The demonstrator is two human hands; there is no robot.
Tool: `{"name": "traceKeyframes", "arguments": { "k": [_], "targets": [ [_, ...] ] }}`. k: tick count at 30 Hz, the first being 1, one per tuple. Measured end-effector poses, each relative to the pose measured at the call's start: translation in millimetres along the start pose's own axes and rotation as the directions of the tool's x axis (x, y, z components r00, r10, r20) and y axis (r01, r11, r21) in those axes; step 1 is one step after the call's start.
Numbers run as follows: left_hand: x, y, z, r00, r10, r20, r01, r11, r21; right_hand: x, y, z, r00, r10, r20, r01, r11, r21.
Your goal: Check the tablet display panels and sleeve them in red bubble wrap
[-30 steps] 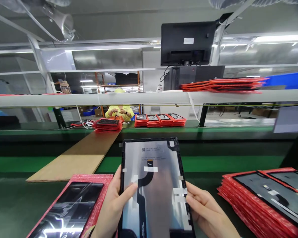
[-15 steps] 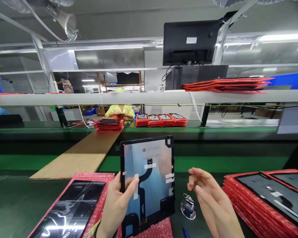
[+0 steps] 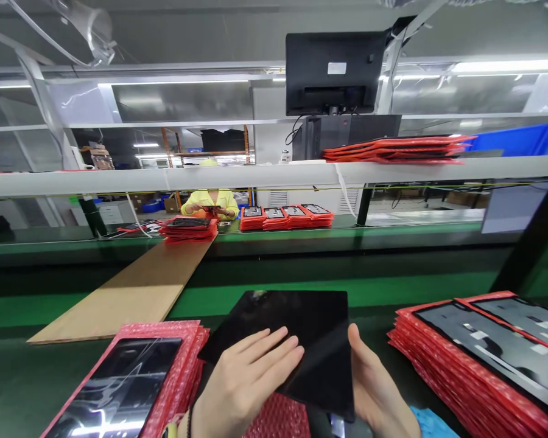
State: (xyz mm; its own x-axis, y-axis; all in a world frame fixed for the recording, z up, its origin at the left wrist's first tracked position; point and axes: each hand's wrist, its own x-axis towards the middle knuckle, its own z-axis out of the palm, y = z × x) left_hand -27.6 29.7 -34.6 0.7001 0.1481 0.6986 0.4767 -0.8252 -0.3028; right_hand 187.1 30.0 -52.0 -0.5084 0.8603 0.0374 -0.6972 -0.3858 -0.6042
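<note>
Left hand (image 3: 244,374) holds the black panel (image 3: 322,334) under its straight fingers, but whether right hand (image 3: 375,383), at panel's edge, grips, I cannot tell.

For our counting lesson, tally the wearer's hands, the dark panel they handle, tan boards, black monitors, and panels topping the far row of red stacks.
Left hand and right hand: 2
Dark panel: 1
Tan board: 1
Black monitor: 1
Far-row panels: 4
Total: 9

The black panel (image 3: 326,347) looks smooth and glossy; the red wrap (image 3: 278,421) is bumpy plastic; the board (image 3: 123,292) (wood, apparently) is matt.
</note>
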Motion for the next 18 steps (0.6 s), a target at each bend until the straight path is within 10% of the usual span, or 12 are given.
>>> {"name": "traceKeyframes", "arguments": {
  "k": [12, 14, 18],
  "targets": [
    [12, 31, -10.0, 0.946, -0.155, -0.285, 0.071, 0.957, -0.282, -17, 12, 14, 0.978, -0.203, 0.042, 0.207, 0.952, -0.225],
    [11, 34, -12.3, 0.844, -0.402, -0.355, 0.260, 0.886, -0.384, -21, 11, 13, 0.972, -0.233, 0.005, 0.227, 0.943, -0.243],
    [10, 34, -15.6, 0.399, -0.887, -0.235, 0.682, 0.458, -0.571, -28, 8, 20, 0.942, -0.335, -0.015, 0.325, 0.924, -0.201]
  ]
}}
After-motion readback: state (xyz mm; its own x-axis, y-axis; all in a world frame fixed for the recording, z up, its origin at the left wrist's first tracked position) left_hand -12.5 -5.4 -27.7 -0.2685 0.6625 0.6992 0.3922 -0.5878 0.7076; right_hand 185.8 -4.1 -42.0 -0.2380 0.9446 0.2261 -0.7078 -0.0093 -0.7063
